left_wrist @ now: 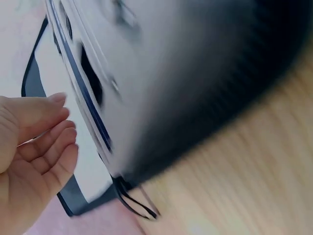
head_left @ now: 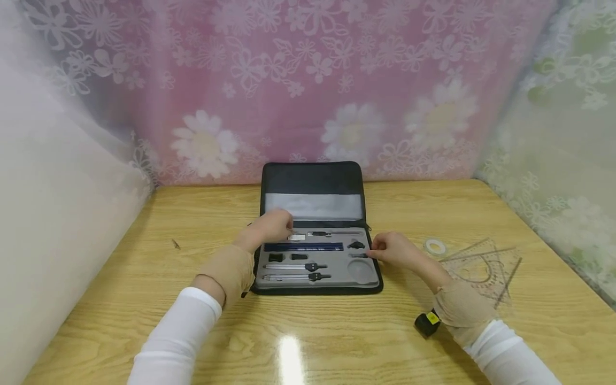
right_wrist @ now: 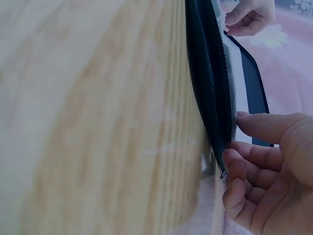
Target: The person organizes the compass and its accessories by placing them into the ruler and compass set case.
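The zippered black case lies unfolded, its lid tilted up at the back. My left hand is over the upper left of the grey tray, beside a white block. In the left wrist view, that hand has loosely bent fingers and nothing visible between them. My right hand touches the tray's right edge near a small dark piece; in the right wrist view its thumb and bent fingers rest at the zippered rim. The tray holds a blue strip and two compasses.
On the right of the wooden table are a white tape roll, clear set squares and a protractor, and a black tape measure beside my right wrist. A small dark item lies at the left.
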`<state>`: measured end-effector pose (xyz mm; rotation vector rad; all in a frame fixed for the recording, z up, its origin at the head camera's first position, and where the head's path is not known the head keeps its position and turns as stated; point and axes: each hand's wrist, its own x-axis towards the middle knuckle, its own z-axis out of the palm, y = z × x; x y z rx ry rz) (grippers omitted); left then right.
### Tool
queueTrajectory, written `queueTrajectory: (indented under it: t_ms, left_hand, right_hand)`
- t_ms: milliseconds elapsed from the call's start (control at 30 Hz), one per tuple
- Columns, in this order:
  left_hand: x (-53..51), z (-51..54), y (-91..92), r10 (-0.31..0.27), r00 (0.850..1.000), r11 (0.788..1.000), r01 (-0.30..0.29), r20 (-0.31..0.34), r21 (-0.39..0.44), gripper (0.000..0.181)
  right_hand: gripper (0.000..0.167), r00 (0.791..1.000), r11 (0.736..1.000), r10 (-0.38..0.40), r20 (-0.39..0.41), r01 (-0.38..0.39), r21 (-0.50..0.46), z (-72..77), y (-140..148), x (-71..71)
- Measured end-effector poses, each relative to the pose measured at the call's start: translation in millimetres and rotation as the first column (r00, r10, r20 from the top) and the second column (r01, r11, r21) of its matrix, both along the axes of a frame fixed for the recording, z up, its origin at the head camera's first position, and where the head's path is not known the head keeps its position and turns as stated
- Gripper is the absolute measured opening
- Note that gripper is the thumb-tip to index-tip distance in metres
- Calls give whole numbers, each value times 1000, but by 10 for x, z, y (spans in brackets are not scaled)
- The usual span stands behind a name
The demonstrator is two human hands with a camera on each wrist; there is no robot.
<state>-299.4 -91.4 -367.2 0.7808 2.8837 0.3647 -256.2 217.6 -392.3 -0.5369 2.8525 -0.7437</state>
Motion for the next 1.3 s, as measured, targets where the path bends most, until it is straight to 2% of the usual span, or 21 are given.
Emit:
queueTrajectory:
  t_ms: [133, 233, 300, 367, 467, 633, 700, 833, 867, 900, 967, 1067, 1233, 1300]
  left_hand:
    - [-12, -43, -212, 56, 997, 998, -53, -51, 42, 12]
    - [23, -51, -411, 132, 991, 990, -130, -37, 55, 15]
    - [64, -28, -557, 207, 978, 977, -206, -25, 55, 13]
    - [112, 15, -721, 286, 958, 958, -285, -23, 42, 12]
    - [192, 74, -978, 407, 913, 913, -407, -13, 25, 17]
    - [369, 65, -1428, 543, 838, 839, -540, -55, 60, 28]
    - [441, 57, -1582, 609, 792, 793, -607, -43, 58, 30]
    - [490, 27, -1815, 725, 685, 688, -726, 72, -13, 27]
    - [495, 22, -1851, 736, 670, 674, -738, 96, -28, 26]
    - [497, 12, -1881, 741, 662, 669, -742, 113, -37, 25]
    - [517, 12, -1903, 742, 658, 667, -744, 131, -41, 27]
    - [533, 15, -1897, 731, 671, 679, -733, 126, -41, 26]
    - [509, 3, -1847, 676, 728, 735, -677, 114, -32, 15]
    - [487, -4, -1822, 658, 746, 752, -658, 103, -35, 17]
  right_hand:
    - [16, 1000, 1000, 2, 2, -2, -1, -1, 13, -3]
    - [16, 1000, 1000, 12, 5, -12, -6, -3, 14, -6]
    - [17, 1000, 1000, 16, 7, -16, -7, -5, 14, -8]
    - [17, 1000, 1000, 16, 10, -16, -6, -6, 12, -13]
    - [19, 1000, 1000, 8, 12, -8, 2, -6, 15, -17]
    - [20, 1000, 1000, 3, 10, -3, 10, -2, 19, -13]
    - [20, 1000, 1000, 5, 11, -5, 10, 5, 11, -10]
    - [19, 1000, 1000, 11, 8, -11, 10, 13, 1, 0]
    - [19, 1000, 1000, 12, 8, -12, 10, 12, 2, 4]
    - [19, 1000, 1000, 15, 5, -15, 12, 9, 2, 8]
    - [19, 1000, 1000, 17, 3, -17, 15, 4, 5, 12]
    - [18, 1000, 1000, 15, 5, -15, 18, -3, 8, 11]
    - [19, 1000, 1000, 14, 6, -14, 13, -4, 11, -2]
    - [19, 1000, 1000, 17, 4, -17, 10, 0, 13, -4]
